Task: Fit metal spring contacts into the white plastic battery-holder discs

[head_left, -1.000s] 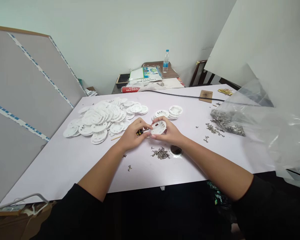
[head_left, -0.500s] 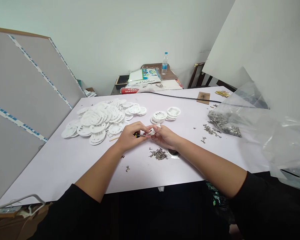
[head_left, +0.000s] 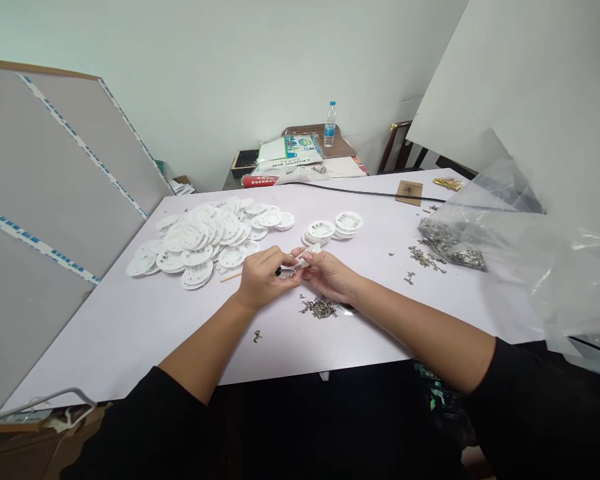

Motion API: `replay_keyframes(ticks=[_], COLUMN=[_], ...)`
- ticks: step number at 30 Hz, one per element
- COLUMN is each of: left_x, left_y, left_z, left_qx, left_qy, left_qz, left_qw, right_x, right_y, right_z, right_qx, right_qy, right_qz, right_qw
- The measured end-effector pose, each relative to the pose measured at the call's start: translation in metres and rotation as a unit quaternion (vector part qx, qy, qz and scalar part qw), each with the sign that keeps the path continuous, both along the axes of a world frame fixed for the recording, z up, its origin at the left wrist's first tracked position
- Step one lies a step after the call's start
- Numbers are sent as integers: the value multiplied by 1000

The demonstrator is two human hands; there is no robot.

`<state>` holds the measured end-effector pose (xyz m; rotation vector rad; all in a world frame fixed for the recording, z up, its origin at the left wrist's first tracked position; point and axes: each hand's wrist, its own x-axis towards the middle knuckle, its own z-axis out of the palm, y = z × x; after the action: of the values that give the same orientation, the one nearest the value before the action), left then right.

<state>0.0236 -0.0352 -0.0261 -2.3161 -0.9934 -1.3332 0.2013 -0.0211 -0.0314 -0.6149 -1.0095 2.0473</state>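
My left hand (head_left: 266, 277) is closed around a small screwdriver (head_left: 280, 271); its dark handle end and metal shaft show between thumb and fingers. A white round plastic piece (head_left: 311, 252), tilted up on edge, is gripped in my right hand (head_left: 333, 277). My left fingertips touch or nearly touch that piece, and the screwdriver's tip is hidden near it. Below the hands lies a small heap of metal clips (head_left: 321, 307). Just beyond them stand two short stacks of white round plastic pieces (head_left: 347, 222).
A large pile of white discs (head_left: 195, 233) spreads across the left. At right, a clear bag of metal parts (head_left: 453, 247) lies beside scattered clips (head_left: 425, 258). A black cable (head_left: 360, 192) crosses the back. A thin wooden stick (head_left: 230, 277) lies beside my left hand.
The white piece in my right hand has tilted, showing more of its face. My left hand has turned slightly around the screwdriver, hiding more of its handle. The whole view has shifted a little.
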Motion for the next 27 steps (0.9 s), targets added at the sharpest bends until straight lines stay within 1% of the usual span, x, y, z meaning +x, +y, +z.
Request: replay_keyframes(ticks=[3,7,11,13,14,16,18,19,20,21,23,25,27], left_x=[-1,-4,-3,-3,-4,-8,-16,-20,-24,-27,-28,-24,-19], left_y=[1,2,1,1,2,6,9,11,12,12,10,8,5], left_z=[-3,-9,-11,-9,-7,-2,3,5,7,9,13,15,16], left_qx=[34,17,-42,-84,-107,-165,-239,-286,-337,-391,-467,-508,-533], left_qy=[-8,11,37,38,25,-34,-97,-87,-38,21,99,158,191], left_qz=[5,15,53,49,40,21,1,-22,-55,-87,-116,-128,-124], left_qw=[999,1000,997,995,993,986,966,954,939,916,871,837,815], right_x=[0,-1,0,2,4,8,12,14,15,17,19,20,20], right_y=[-2,-5,-5,-3,-2,1,2,2,2,2,0,0,0], right_z=[2,5,5,6,7,9,11,12,13,14,14,12,9], right_qx=[4,11,16,26,35,47,56,62,74,95,159,228,270], right_qy=[-5,-5,-8,-23,-34,-55,-68,-74,-81,-93,-127,-173,-217], right_qz=[-13,-18,-15,-22,-29,-50,-77,-90,-103,-115,-141,-164,-176], right_qw=[1000,1000,1000,999,998,996,993,991,989,984,969,944,921])
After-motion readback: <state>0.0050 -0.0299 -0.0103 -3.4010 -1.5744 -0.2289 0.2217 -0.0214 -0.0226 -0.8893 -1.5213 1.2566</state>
